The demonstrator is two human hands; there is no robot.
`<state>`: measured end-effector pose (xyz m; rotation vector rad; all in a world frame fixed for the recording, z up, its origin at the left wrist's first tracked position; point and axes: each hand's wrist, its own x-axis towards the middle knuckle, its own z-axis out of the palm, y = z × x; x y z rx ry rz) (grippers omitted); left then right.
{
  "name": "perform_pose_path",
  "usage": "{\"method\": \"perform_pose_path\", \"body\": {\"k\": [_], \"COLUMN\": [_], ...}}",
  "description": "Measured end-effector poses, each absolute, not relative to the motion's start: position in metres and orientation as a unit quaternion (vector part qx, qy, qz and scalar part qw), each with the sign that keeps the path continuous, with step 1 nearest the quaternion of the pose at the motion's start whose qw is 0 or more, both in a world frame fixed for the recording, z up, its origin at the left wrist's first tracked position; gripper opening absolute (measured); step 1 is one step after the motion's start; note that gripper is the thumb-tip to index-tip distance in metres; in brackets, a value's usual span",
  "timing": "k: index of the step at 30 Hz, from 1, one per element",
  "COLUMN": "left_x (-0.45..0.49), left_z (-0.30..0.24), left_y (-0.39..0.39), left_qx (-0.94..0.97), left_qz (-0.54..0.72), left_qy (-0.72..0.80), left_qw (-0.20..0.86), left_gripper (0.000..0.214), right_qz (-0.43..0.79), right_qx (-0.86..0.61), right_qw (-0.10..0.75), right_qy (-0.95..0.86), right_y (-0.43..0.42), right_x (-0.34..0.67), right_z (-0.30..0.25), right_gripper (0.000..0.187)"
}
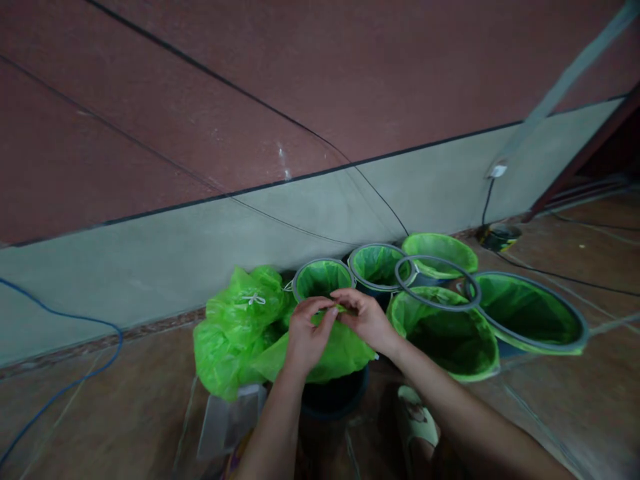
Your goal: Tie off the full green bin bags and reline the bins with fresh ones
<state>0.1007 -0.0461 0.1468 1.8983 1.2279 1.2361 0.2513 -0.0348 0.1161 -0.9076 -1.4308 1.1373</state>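
Pinching the top edge of a thin green plastic bin liner (320, 350), my left hand (306, 337) and right hand (367, 320) meet above a dark round bin (334, 399), fingers closed on the film. Beside it lies a knotted green plastic bag (240, 320). Five green-lined round bins (453, 337) stand behind, nothing visible inside; a loose grey ring (437, 283) rests across two.

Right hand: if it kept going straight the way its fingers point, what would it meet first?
The right hand points left, so it would probably first meet the left hand, whose fingertips are nearly touching it over the green bag; depth is unclear.
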Motion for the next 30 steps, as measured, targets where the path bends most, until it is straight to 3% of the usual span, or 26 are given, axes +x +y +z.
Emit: {"method": "perform_pose_path", "body": {"k": [6,10,22,25,30], "left_x": [0.094,0.082,0.0,-0.021,-0.051], "left_z": [0.147,0.152,0.168,0.168,0.168], "left_y": [-0.045,-0.041,-0.039,-0.038,-0.038], "left_qx": [0.676,0.609,0.419,0.377,0.304], "left_qz": [0.491,0.543,0.708,0.744,0.774], "left_qy": [0.465,0.504,0.555,0.546,0.556], "left_qw": [0.292,0.282,0.123,0.074,-0.006], "left_gripper": [0.013,0.015,0.019,0.02,0.017], "right_qz": [0.435,0.39,0.3,0.295,0.296], "right_qx": [-0.392,-0.437,-0.51,-0.5,-0.511], "right_qw": [0.505,0.422,0.228,0.211,0.241], "right_qy": [-0.634,-0.692,-0.773,-0.786,-0.77], "right_y": [-0.036,-0.04,-0.041,-0.04,-0.034], "right_x": [0.245,0.253,0.278,0.284,0.306], "right_z": [0.122,0.125,0.118,0.118,0.117], "right_gripper": [0.031,0.029,0.031,0.031,0.016]}}
